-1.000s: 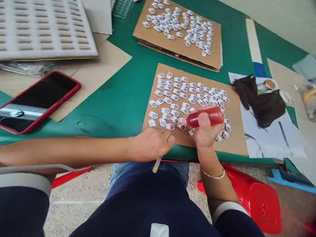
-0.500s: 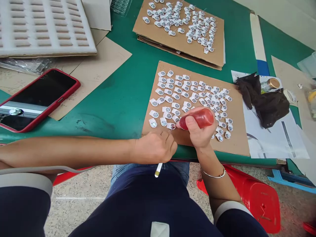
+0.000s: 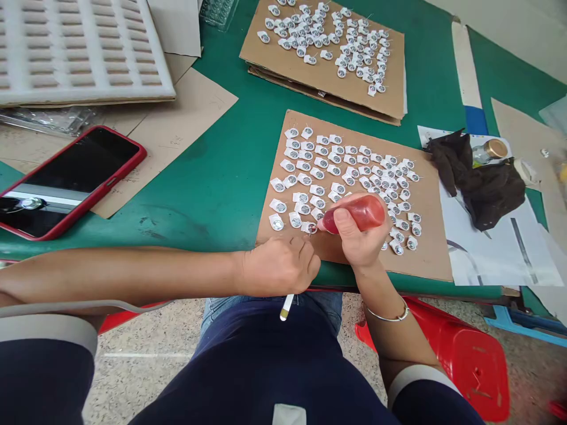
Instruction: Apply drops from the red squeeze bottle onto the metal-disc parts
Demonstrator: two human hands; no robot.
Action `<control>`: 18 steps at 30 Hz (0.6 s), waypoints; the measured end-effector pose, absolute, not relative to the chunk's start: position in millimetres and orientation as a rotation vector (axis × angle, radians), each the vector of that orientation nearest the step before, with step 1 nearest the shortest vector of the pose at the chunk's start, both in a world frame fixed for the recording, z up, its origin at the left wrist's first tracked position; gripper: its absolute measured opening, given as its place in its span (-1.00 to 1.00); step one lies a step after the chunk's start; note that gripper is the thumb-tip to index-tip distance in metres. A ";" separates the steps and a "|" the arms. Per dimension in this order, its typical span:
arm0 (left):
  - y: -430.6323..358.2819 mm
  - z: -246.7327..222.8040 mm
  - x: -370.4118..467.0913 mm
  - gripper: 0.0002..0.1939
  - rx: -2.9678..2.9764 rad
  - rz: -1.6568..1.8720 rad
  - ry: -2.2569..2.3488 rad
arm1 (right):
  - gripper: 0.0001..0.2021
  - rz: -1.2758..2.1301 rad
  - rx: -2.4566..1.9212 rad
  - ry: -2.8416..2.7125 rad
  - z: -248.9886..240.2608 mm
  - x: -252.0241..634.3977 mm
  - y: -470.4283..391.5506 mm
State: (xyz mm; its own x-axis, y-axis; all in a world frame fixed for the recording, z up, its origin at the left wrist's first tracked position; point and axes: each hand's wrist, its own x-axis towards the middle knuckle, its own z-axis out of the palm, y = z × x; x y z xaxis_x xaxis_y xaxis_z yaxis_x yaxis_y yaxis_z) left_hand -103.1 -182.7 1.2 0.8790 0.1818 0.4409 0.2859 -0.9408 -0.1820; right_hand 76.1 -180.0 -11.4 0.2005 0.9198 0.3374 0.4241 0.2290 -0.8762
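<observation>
My right hand (image 3: 364, 241) is closed round a squeeze bottle (image 3: 365, 212) of red liquid, tilted with its nozzle down to the left. The nozzle tip is at a small white tabbed disc (image 3: 309, 227) in the front row. My left hand (image 3: 283, 265) is a closed fist, back up, near the cardboard's front edge. Out of its underside sticks the end of a slim white stick-like tool (image 3: 287, 307) with a gold band; its other end is mostly hidden by the fingers. Rows of similar discs with silvery faces lie on the cardboard sheet (image 3: 429, 236).
Behind lies a stack of cardboard (image 3: 274, 56) bearing more discs. A red-cased phone (image 3: 71, 183) and a white foam tray (image 3: 88, 53) are on the left. On the right, a dark cloth (image 3: 491, 192) and a gold-capped jar (image 3: 491, 150) rest on paper. A red stool (image 3: 473, 360) stands below.
The whole view has shifted slightly. Both hands keep their places, with the bottle nozzle still at the same disc.
</observation>
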 end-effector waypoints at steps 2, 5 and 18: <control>-182.6 1.5 -103.2 -0.80 -2.813 -0.614 -0.357 | -0.76 0.552 -1.380 -1.410 -11.5 76.6 -180.2; -182.7 1.3 -103.7 -0.82 -2.821 -0.613 -0.347 | -0.75 0.538 -1.387 -1.425 -11.2 76.9 -180.1; -179.6 2.4 -103.5 -0.82 -2.811 -0.570 -0.336 | -0.73 0.539 -1.404 -1.375 -9.1 74.3 -175.8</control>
